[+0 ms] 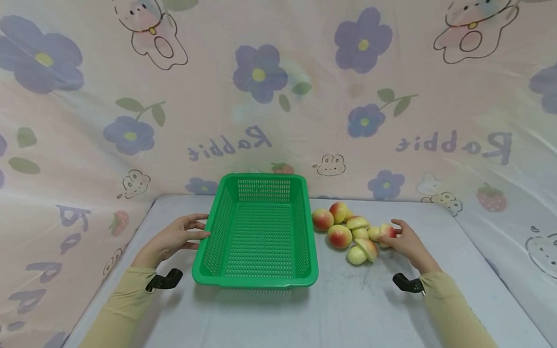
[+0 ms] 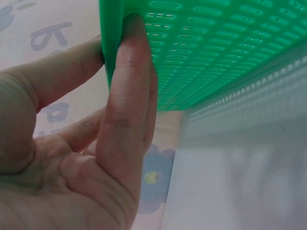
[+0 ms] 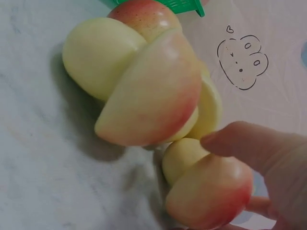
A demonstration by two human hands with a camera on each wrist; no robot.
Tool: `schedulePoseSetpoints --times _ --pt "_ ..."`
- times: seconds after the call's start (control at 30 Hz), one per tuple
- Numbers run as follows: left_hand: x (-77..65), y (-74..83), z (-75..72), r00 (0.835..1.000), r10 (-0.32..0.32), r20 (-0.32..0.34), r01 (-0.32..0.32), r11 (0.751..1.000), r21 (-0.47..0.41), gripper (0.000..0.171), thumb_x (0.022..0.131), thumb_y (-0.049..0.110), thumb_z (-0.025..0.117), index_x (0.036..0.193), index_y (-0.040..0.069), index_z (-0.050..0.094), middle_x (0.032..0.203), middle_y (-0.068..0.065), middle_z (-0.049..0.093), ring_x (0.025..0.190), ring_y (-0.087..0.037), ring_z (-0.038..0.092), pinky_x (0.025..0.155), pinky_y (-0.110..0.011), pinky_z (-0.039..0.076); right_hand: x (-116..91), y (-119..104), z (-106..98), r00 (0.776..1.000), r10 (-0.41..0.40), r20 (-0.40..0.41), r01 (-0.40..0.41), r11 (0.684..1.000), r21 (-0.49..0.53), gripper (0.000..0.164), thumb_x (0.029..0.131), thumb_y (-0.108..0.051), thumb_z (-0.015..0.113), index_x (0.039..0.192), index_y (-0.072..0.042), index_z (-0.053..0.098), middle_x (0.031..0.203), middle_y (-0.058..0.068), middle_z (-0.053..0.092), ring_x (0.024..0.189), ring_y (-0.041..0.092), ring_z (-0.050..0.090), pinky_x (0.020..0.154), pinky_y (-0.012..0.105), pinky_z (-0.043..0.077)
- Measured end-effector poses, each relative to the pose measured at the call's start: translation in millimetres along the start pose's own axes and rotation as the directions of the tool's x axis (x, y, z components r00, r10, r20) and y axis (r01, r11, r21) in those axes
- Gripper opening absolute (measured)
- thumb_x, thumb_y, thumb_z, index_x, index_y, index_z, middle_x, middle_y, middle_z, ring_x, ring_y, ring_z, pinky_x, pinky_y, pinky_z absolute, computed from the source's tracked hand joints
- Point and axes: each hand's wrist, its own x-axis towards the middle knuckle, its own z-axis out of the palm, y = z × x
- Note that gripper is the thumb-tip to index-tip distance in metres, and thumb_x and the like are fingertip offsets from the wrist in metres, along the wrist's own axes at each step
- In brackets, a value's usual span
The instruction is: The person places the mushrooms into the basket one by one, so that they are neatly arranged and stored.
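At the left side of the green plastic basket [image 1: 256, 282], my left hand [image 1: 176, 237] pinches the rim, thumb and fingers on either side of the lip in the left wrist view. My right hand [image 1: 408, 244] holds a mushroom [image 3: 211, 191] with a red and yellow cap and a pale round stem, at the right end of a pile. The thumb [image 3: 244, 139] lies over its top, with fingers partly hidden behind it. Beside it lies another mushroom [image 3: 148, 96], cap leaning on its pale stem. More red and yellow mushrooms [image 1: 339, 236] lie to the basket's right.
The basket has slotted walls and a perforated floor, and stands left of the table's middle. A white cloth covers the table [image 1: 370, 320]. Behind and beside it hangs a printed curtain [image 1: 308, 118]. Black wrist mounts [image 1: 164, 281] stick out from both sleeves.
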Motion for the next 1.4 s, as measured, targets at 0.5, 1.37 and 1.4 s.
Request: schedulePoseSetpoints --times 0.5,1.37,1.4 --pt "-2.6 -5.5 -2.0 1.000 0.022 0.016 -0.022 1.000 -0.008 0.075 0.089 0.016 0.070 0.149 0.004 0.027 0.122 -0.022 0.047 0.093 -0.025 0.063 0.078 -0.041 0.055 -2.5 10.2 6.5 0.998 0.018 -0.065 -0.007 0.985 0.170 0.068 0.090 -0.020 0.069 0.137 0.010 0.029 0.127 0.036 0.039 0.084 0.014 0.057 0.070 0.028 0.055" --pt "0.4 -2.0 -1.5 0.999 0.020 0.028 -0.019 1.000 -0.019 0.072 0.090 0.012 0.069 0.149 0.004 0.028 0.118 -0.022 0.050 0.092 -0.027 0.063 0.078 -0.042 0.055 -6.0 7.6 -25.9 0.997 -0.067 -0.024 0.070 0.980 0.187 0.064 0.091 -0.010 0.066 0.142 0.007 0.031 0.133 0.039 0.034 0.092 0.021 0.058 0.076 0.034 0.056" --pt "0.7 -1.9 -1.3 0.999 0.019 0.028 -0.019 1.000 -0.018 0.073 0.089 0.012 0.069 0.149 0.004 0.028 0.118 -0.022 0.050 0.092 -0.027 0.063 0.078 -0.042 0.055 -5.8 6.2 -27.1 0.997 -0.070 -0.022 0.073 0.981 0.181 0.065 0.091 -0.011 0.066 0.142 0.007 0.031 0.133 0.039 0.034 0.093 0.022 0.058 0.077 0.034 0.056"
